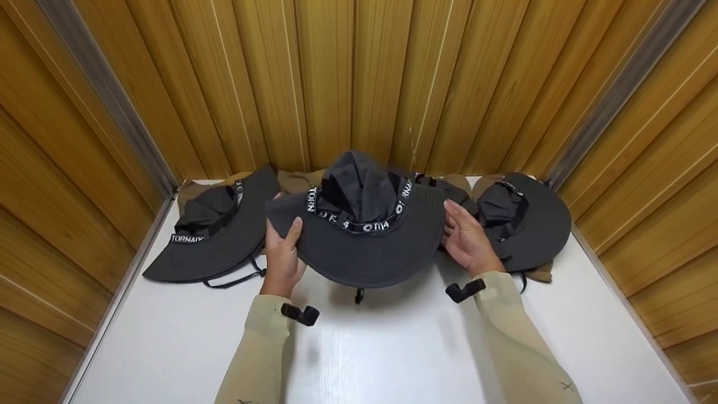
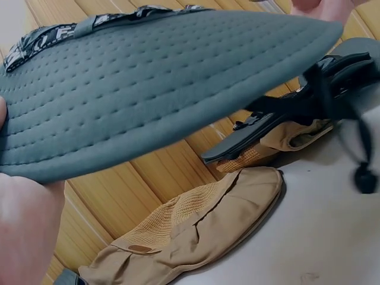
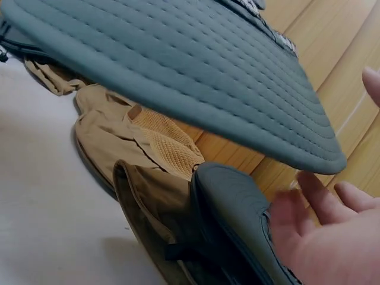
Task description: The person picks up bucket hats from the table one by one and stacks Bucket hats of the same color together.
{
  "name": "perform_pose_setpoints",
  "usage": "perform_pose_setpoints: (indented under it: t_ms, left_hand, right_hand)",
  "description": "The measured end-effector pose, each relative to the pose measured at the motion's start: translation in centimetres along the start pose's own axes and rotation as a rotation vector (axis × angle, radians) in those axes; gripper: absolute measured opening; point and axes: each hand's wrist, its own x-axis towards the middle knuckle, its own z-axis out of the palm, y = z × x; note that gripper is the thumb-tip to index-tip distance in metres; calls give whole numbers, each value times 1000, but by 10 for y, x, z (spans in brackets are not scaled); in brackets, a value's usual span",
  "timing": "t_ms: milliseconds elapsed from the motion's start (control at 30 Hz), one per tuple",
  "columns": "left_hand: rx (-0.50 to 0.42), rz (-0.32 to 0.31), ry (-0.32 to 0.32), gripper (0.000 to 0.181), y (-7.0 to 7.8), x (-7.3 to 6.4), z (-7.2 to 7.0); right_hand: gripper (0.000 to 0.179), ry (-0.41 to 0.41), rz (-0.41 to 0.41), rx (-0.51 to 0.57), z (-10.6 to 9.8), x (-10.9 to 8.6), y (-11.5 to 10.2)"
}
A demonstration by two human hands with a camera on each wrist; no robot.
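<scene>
A dark grey wide-brimmed sun hat (image 1: 364,261) is held up above the white table, with a lettered black band round the base of its crown. My left hand (image 1: 283,255) pinches the left side of the brim, thumb on top. By the brim's right edge is my right hand (image 1: 468,238), its fingers loosely bent. In the right wrist view, the right hand's fingertips (image 3: 306,181) are at or just under the brim edge; whether they touch is hard to tell. A chin cord with a black toggle (image 2: 365,178) dangles below the hat.
Another dark hat (image 1: 224,252) lies on the left of the white table (image 1: 359,359), and one more dark hat (image 1: 541,224) on the right. Tan hats with mesh panels, such as this tan hat (image 2: 202,222), lie along the back. Wood-patterned walls (image 1: 359,84) enclose three sides.
</scene>
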Motion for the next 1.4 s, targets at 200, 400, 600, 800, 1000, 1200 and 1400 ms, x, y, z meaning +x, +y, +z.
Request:
perform_pose_setpoints:
  t_ms: [200,400,600,800,1000,1200,1400]
  left_hand:
    - [2,-24,-42,69,1,-4,-2]
    - [62,-7,36,52,8,-3,-9]
    - [204,19,180,35,17,-1,-22]
    - [371,29,260,34,29,-8,-37]
    - [624,-52,350,34,43,-18,-60]
    - [792,-189,417,45,54,-29,-84]
    - [941,-263,432,48,61,-44,-107]
  right_hand:
    - [45,-67,33,89,-5,-5,3]
    - [20,-9,-97,5,-1,-9,0]
    - [14,52,-201,-62,6,-9,6]
    - [21,80,-187,-139,11,-10,21]
    - [25,72,-126,-242,14,-7,53]
    - [41,29,-48,-350,15,-12,84]
    - [43,46,-26,-469,21,-18,107]
